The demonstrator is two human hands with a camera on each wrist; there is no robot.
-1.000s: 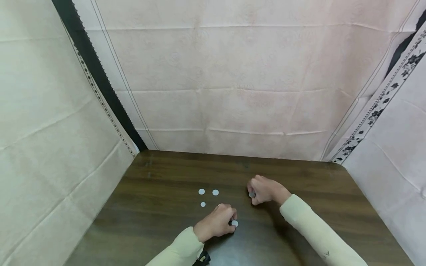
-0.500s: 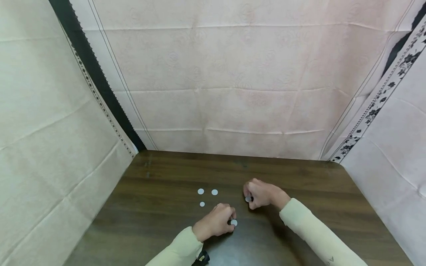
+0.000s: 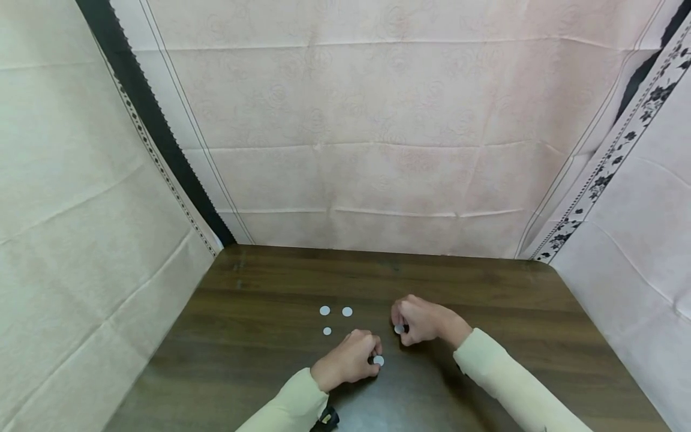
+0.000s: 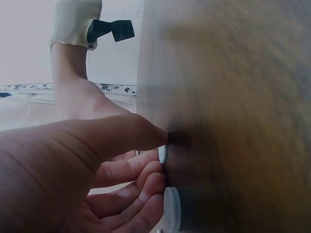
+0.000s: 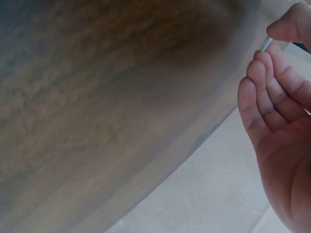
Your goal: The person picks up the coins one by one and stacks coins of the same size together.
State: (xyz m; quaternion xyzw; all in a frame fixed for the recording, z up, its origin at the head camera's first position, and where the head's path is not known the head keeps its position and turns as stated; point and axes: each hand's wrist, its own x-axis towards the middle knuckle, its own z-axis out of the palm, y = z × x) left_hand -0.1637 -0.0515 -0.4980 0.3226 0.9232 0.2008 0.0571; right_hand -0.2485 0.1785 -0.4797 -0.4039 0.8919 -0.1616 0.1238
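My left hand [image 3: 351, 358] is low over the brown table, pinching a white disc [image 3: 379, 360] between thumb and fingers. In the left wrist view, part of a white disc [image 4: 163, 154] shows just below that thumb's tip. Farther back and to the right, my right hand [image 3: 423, 320] pinches another small disc [image 3: 399, 329]. The right wrist view shows this disc edge-on [image 5: 266, 44] at the thumb tip, with the other fingers extended beside it. Three white discs lie flat left of the hands: one at back left [image 3: 324, 310], one beside it [image 3: 347, 311], and a smaller one in front [image 3: 327, 331].
The wooden table [image 3: 259, 336] has rounded far corners. Pale cloth [image 3: 345, 132] hangs behind it and along both sides, with a floral border [image 3: 599, 180] at right. A black wrist mount [image 3: 327, 418] sits by the left cuff.
The right hand has moved left and nearer to the person with its disc, closing toward the left hand. The left hand and the three lying discs stay nearly in place.
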